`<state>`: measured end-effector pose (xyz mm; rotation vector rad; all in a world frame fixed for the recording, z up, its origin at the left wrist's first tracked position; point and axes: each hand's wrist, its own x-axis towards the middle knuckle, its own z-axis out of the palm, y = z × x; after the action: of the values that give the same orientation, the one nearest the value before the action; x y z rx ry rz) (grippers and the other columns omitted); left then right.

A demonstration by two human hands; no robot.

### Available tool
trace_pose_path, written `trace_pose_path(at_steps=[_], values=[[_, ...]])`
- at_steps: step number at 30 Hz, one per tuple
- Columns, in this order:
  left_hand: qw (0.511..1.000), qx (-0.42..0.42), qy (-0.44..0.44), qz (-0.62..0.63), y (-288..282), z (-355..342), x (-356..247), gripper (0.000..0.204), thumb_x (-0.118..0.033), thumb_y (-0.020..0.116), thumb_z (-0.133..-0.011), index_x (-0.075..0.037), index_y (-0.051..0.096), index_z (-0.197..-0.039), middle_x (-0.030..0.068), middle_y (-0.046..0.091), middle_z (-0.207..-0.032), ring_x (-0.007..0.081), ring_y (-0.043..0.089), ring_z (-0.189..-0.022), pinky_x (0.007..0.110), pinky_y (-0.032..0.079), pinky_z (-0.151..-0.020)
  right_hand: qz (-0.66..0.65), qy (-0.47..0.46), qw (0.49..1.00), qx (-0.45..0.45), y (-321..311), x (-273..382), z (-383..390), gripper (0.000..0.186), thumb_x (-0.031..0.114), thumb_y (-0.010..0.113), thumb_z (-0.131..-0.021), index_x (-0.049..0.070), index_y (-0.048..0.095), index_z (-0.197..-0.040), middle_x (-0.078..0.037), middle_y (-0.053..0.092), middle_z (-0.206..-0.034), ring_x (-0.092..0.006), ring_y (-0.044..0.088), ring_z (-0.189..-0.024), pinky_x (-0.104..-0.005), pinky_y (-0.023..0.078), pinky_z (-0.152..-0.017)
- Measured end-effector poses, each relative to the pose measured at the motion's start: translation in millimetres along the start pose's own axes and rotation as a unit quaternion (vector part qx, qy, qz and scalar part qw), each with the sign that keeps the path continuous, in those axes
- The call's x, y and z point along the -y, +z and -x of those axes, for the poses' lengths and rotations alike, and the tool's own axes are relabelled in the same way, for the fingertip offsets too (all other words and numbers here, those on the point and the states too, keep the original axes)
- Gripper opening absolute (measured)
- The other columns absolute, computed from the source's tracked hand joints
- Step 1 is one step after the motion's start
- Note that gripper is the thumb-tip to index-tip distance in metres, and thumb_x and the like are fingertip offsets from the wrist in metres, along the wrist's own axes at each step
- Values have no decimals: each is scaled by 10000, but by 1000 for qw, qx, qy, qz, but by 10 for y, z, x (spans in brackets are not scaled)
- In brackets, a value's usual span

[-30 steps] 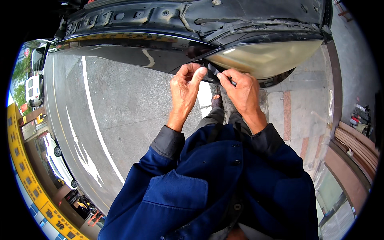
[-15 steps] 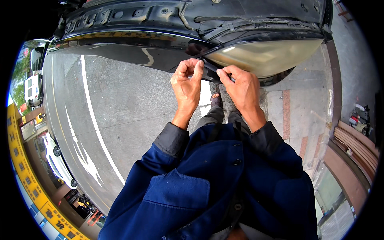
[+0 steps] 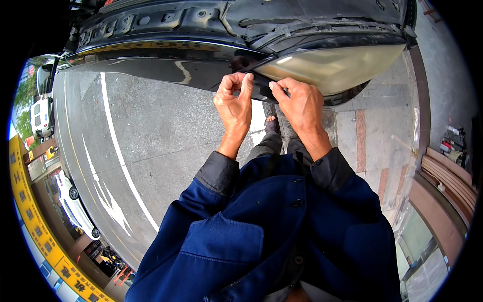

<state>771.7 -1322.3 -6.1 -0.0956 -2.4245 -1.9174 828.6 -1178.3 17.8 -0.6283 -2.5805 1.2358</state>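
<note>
Car cut off at upper edge. Dark item in right fingers mostly hidden. Left fingers: grip indeterminable.

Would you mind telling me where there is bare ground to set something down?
Bare asphalt lies between the white line and the left hand; bare paving between the right hand and the brown strip. It is crowded around both hands, at the headlight's pointed corner.

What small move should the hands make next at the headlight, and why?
Probably ease the right hand slightly toward the left hand: the left's thumb and forefinger sit close together beside the headlight's pointed end, while the right, pinching a small dark item, is apart, below the headlight.
</note>
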Motion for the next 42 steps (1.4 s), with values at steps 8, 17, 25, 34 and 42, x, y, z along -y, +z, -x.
trace_pose_path(at_steps=[8, 17, 25, 34, 42], values=[[991, -4, 80, -109, -11, -58, -63, 224, -158, 803, -948, -17, 637, -896, -4, 670, -793, 51, 574, -730, 237, 500, -681, 7, 12, 1000, 4, 1, 36, -19, 275, 366, 759, -914, 112, 775, -812, -115, 678, -617, -370, 672, -600, -460, 528, -594], [997, 32, 2, -70, -176, -215, -21, 363, -199, 868, -887, -25, 589, -734, -35, 581, -663, 40, 474, -633, 223, 422, -571, 24, 5, 1000, -6, 4, 26, -22, 285, 380, 780, -896, 113, 785, -794, -121, 670, -608, -357, 665, -578, -444, 514, -575], [987, 95, 6, -127, -145, -209, -65, 429, -217, 807, -947, -19, 553, -663, -17, 505, -555, 56, 412, -572, 262, 376, -507, 41, -7, 998, -37, 32, 48, -37, 340, 389, 776, -889, 103, 758, -706, -135, 643, -571, -388, 650, -560, -487, 511, -562], [886, 88, 364, -274, -251, -280, -179, 279, 4, 877, -782, -36, 718, -1009, 75, 664, -921, 215, 653, -756, 333, 541, -645, 48, 8, 998, -33, 138, -13, -23, 308, 384, 792, -891, 119, 779, -734, -82, 635, -522, -301, 663, -509, -398, 514, -541], [779, 225, 473, -344, -390, -439, -220, 364, -40, 802, -793, -88, 746, -1150, 62, 696, -1150, 287, 644, -1033, 414, 520, -891, 72, -31, 993, -86, 146, -1, -10, 296, 366, 811, -868, 114, 767, -719, -100, 641, -544, -338, 661, -534, -429, 511, -536]])
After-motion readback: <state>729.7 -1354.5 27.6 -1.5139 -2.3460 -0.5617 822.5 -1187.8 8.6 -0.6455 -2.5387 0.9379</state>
